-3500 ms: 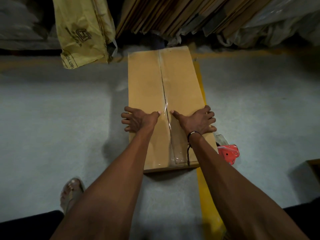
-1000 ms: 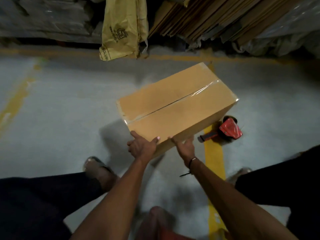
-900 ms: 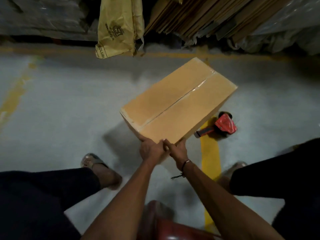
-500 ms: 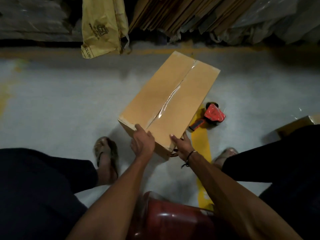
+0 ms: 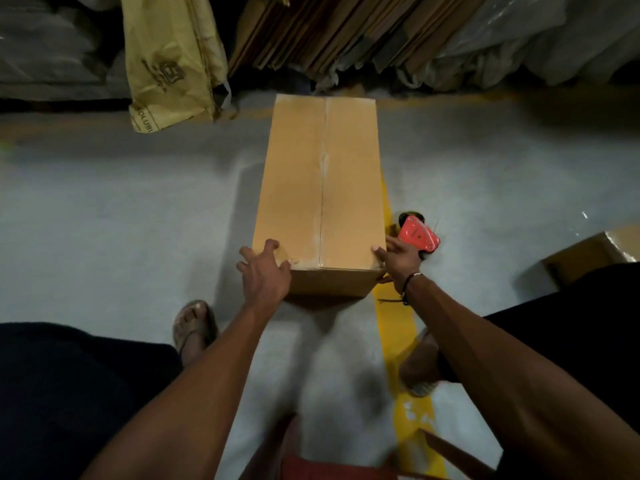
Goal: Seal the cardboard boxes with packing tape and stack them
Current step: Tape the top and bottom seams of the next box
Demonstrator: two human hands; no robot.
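Observation:
A long brown cardboard box [image 5: 322,188] lies on the grey floor, lengthwise away from me, with clear tape along its top seam. My left hand [image 5: 265,271] rests with spread fingers on the box's near left corner. My right hand [image 5: 398,259] grips the near right corner, thumb on top and fingers on the front face. A red tape dispenser [image 5: 417,235] lies on the floor just right of the box, partly behind my right hand.
Another cardboard box [image 5: 588,254] sits at the right edge. Flattened cartons [image 5: 346,29] and a yellow sack [image 5: 173,64] lean along the back. A yellow floor line [image 5: 398,323] runs under the box. My sandalled foot [image 5: 194,327] and a red stool [image 5: 329,469] are near me.
The box, earlier lifted and turned at an angle, now lies flat and straight on the floor. My hands moved apart to its two near corners.

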